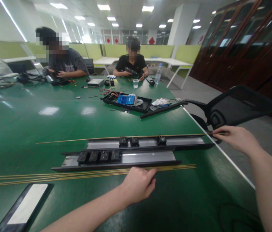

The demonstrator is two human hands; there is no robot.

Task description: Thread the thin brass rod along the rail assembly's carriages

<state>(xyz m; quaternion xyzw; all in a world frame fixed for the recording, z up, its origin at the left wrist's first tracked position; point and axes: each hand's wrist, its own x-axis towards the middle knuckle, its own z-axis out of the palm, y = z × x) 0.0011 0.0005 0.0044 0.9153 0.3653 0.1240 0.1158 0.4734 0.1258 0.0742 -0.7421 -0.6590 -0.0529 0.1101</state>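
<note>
Between the thumb and fingers of my right hand (234, 138) is the end of a long thin brass-coloured rod (63, 141). That rod stretches left along the back edge of the farther black-edged metal rail (147, 143), which carries 3 black blocks. My left hand (139, 183) is closed, its fingers curled down onto a bundle of similar thin rods (89, 175) on the green table; its fingertips are partly hidden. Just behind that bundle lies the nearer rail (147, 158), with several black blocks (98, 156) grouped toward its left.
A dark flat case with a white panel (28, 203) lies front left. Farther back are a black tray (145, 104) with blue parts, gloves (161, 103), a black strip (161, 111) and a bottle (158, 74). A mesh chair (242, 104) stands right; several people sit across the table.
</note>
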